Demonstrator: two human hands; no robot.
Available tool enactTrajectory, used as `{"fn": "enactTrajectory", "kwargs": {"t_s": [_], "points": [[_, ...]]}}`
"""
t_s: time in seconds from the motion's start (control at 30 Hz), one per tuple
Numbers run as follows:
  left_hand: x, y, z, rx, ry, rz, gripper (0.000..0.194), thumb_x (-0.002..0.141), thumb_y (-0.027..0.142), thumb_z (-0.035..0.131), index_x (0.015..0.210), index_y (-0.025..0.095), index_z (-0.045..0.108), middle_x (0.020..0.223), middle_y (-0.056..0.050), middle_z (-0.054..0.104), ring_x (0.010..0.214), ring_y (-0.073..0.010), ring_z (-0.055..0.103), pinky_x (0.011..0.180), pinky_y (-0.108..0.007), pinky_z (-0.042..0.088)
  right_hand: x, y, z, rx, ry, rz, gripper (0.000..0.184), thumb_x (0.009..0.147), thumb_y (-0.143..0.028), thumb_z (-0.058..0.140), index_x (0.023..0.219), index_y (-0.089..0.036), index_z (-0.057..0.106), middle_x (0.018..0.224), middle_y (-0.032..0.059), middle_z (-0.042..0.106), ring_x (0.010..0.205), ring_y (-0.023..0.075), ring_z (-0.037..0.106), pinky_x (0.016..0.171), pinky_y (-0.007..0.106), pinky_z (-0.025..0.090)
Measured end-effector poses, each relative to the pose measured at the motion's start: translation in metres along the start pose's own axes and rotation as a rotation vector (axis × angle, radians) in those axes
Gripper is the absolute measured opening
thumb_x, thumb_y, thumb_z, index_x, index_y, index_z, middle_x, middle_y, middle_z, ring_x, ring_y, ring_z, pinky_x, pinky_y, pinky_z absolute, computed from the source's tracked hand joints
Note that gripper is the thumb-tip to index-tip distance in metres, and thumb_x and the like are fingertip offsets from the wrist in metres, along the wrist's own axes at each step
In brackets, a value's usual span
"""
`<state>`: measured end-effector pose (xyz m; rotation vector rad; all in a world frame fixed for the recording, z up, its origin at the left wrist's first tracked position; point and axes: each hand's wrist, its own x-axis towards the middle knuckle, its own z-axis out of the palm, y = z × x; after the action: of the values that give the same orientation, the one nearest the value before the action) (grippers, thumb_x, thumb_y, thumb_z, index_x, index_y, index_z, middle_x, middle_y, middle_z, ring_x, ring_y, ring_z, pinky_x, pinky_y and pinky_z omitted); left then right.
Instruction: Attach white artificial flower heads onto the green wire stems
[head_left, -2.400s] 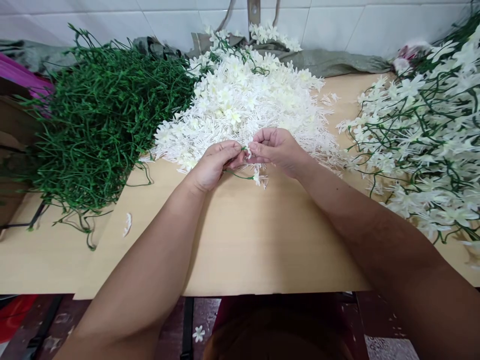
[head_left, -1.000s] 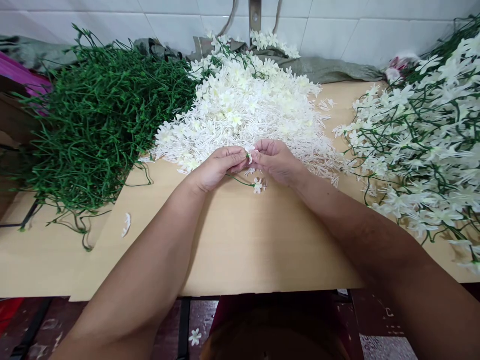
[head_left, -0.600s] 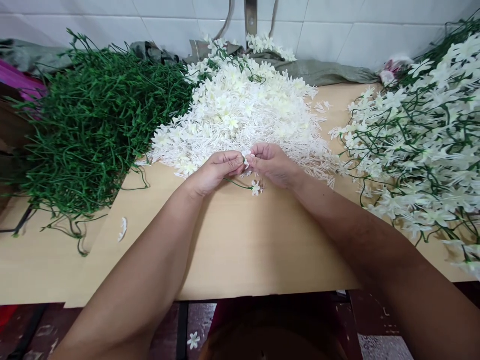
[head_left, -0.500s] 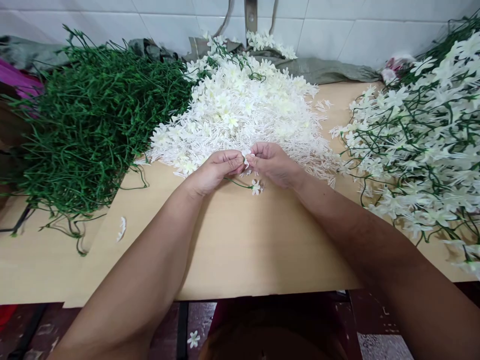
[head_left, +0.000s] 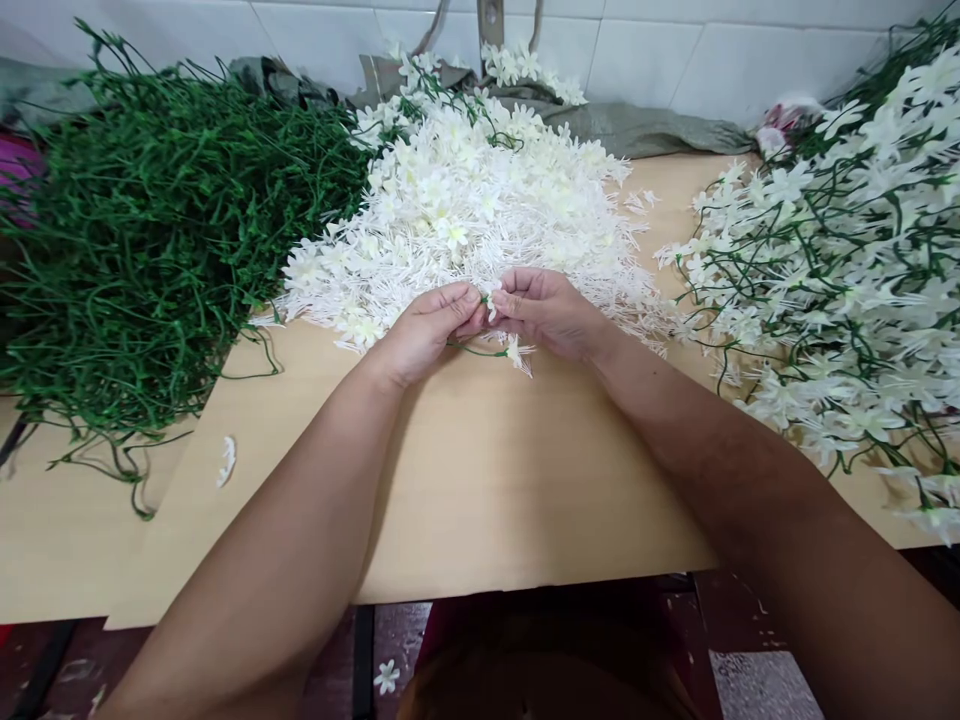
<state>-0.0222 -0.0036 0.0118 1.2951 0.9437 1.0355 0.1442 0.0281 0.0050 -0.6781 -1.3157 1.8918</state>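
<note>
Left hand [head_left: 431, 330] pinching green stem [head_left: 477, 350], right hand [head_left: 551, 312] pinching small white flower [head_left: 493, 300] at its tip; both at near edge of white flower heap [head_left: 480, 200], over tan board [head_left: 540, 480]

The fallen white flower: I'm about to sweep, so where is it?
In the head view, the fallen white flower lies on the floor, bottom left of centre, just right of the black upright bar.

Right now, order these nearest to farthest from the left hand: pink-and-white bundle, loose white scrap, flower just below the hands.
1. Flower: just right of the left hand.
2. White scrap: left, on the table.
3. Pink-and-white bundle: back right, by the wall.
</note>
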Motion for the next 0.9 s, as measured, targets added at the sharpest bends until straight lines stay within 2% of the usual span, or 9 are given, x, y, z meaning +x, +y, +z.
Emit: {"fn": "enactTrajectory", "kwargs": {"t_s": [0.2, 0.37, 0.47, 0.6, 0.7, 0.9], "points": [[-0.0009, -0.0007, 0.0025, 0.03, 0.006, 0.045, 0.048, 0.072, 0.055, 0.074, 0.055, 0.016, 0.051, 0.05, 0.004, 0.034, 0.048, -0.0071, 0.028, 0.046, -0.023, 0.023, -0.0008, -0.0014, -0.0007, 0.052, -0.038, -0.001, 0.046, 0.051, -0.041, 0.091, 0.072, -0.016, 0.06, 0.065, -0.0031, 0.067, 0.066, 0.0089, 0.066, 0.073, 0.023, 0.058], [0.0005, -0.0032, 0.0052, 0.05, 0.078, 0.068, 0.047, 0.074, 0.053, 0.072, 0.055, 0.017, 0.049, 0.05, 0.004, 0.034, 0.047, -0.0072, 0.027, 0.046, -0.024, 0.024, -0.0016, -0.0048, 0.0012, 0.016, 0.003, 0.016, 0.05, 0.051, -0.046, 0.09, 0.076, -0.016, 0.059, 0.068, -0.0017, 0.068, 0.067, 0.0098, 0.066, 0.072, 0.024, 0.057], [0.0018, -0.0063, 0.004, 0.057, 0.089, 0.091, 0.046, 0.074, 0.053, 0.072, 0.057, 0.016, 0.051, 0.051, 0.004, 0.037, 0.047, -0.0073, 0.029, 0.047, -0.024, 0.023, -0.0009, -0.0035, 0.0026, -0.063, 0.066, -0.02, 0.054, 0.05, -0.041, 0.092, 0.083, -0.017, 0.056, 0.066, -0.0018, 0.066, 0.063, 0.0102, 0.064, 0.065, 0.023, 0.055], [0.0023, -0.0079, 0.002, 0.071, 0.088, 0.106, 0.049, 0.072, 0.059, 0.072, 0.058, 0.017, 0.051, 0.051, 0.003, 0.039, 0.048, -0.0078, 0.03, 0.047, -0.025, 0.021, 0.0001, -0.0006, 0.0028, -0.124, 0.145, -0.055, 0.05, 0.055, -0.041, 0.09, 0.082, -0.018, 0.055, 0.066, -0.0024, 0.065, 0.063, 0.0103, 0.063, 0.064, 0.024, 0.056], [0.0024, -0.0071, 0.0021, 0.065, 0.093, 0.098, 0.05, 0.07, 0.061, 0.072, 0.057, 0.018, 0.051, 0.05, 0.004, 0.037, 0.048, -0.0082, 0.028, 0.047, -0.026, 0.02, 0.0002, -0.0006, 0.0022, -0.121, 0.149, -0.076, 0.047, 0.057, -0.045, 0.088, 0.08, -0.018, 0.057, 0.067, -0.0028, 0.064, 0.065, 0.0098, 0.063, 0.068, 0.025, 0.057], [0.0026, -0.0064, 0.0028, 0.082, 0.091, 0.097, 0.048, 0.071, 0.059, 0.071, 0.057, 0.018, 0.052, 0.049, 0.003, 0.036, 0.048, -0.0091, 0.028, 0.048, -0.028, 0.02, 0.0014, -0.0007, 0.0031, -0.192, 0.173, -0.116, 0.04, 0.062, -0.041, 0.087, 0.071, -0.018, 0.055, 0.063, -0.005, 0.058, 0.06, 0.0072, 0.057, 0.062, 0.023, 0.053]]}}
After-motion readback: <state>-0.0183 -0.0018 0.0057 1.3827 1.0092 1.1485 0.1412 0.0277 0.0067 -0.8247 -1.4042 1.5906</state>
